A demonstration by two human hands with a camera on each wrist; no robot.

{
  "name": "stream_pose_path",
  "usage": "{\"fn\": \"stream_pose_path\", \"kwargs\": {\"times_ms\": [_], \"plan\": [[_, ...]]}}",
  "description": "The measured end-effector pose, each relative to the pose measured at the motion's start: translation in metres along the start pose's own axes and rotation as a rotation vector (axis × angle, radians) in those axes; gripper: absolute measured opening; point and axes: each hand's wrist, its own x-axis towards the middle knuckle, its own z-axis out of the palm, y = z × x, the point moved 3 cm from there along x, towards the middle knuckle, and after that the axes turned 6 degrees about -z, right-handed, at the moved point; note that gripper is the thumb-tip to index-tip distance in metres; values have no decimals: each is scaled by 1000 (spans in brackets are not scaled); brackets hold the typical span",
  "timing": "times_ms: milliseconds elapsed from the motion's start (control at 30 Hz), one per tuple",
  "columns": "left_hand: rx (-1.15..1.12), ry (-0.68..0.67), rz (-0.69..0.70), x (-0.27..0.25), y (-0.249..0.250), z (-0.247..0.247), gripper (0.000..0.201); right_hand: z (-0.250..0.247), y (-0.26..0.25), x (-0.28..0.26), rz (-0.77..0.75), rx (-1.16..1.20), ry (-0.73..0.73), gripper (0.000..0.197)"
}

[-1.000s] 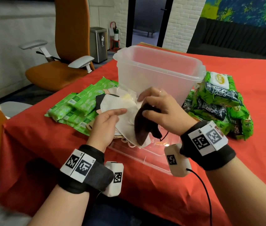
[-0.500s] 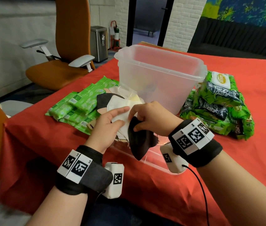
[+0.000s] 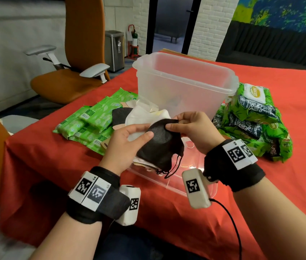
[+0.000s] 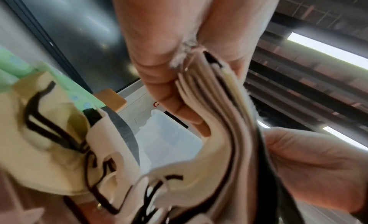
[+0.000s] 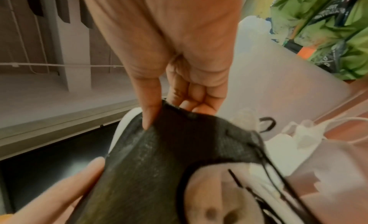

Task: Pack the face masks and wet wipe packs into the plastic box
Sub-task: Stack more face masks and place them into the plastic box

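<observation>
Both hands hold a stack of folded face masks (image 3: 159, 143) above the clear lid, a black mask on top. My left hand (image 3: 129, 141) grips the stack's left side, thumb on the black mask; the left wrist view shows the stack (image 4: 217, 117) edge-on between thumb and fingers. My right hand (image 3: 187, 126) pinches the black mask's (image 5: 159, 164) top edge. More loose masks (image 3: 139, 115) lie behind. The clear plastic box (image 3: 186, 87) stands just beyond. Light green wipe packs (image 3: 90, 122) lie to its left, dark green wipe packs (image 3: 251, 121) to its right.
A clear lid (image 3: 178, 177) lies flat on the red tablecloth (image 3: 54, 162) under my hands. An orange office chair (image 3: 73, 59) stands at the table's left, and a steel bin (image 3: 114, 49) beyond it by the wall.
The right hand brought the black mask from hanging at the side onto the top of the stack. The left thumb now lies on it and the stack has lifted slightly.
</observation>
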Motion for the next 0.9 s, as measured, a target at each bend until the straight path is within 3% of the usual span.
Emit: {"fn": "stream_pose_path", "kwargs": {"times_ms": [133, 267, 367, 467, 567, 667, 800, 900], "plan": [[37, 52, 21, 2, 0, -2, 26, 3, 3, -4, 16, -23, -58, 18], [98, 9, 117, 1, 2, -3, 37, 0, 0, -8, -41, -43, -27, 36], [128, -13, 172, 0, 4, -4, 40, 0, -3, -12, -81, -5, -25, 35], [65, -34, 97, 0, 3, -1, 37, 7, -1, -17, -117, -72, -121, 25], [5, -32, 10, 1, 1, 2, 35, 11, 5, -19, -117, -70, -195, 31], [-16, -12, 2, 3, -1, -1, 32, 5, 8, -16, -112, -193, -154, 26], [9, 61, 27, 5, -1, -10, 29, -11, 21, -8, 25, -635, -144, 16], [77, 79, 22, 7, -3, -16, 29, -22, 14, -7, -1, -533, -37, 19]]}}
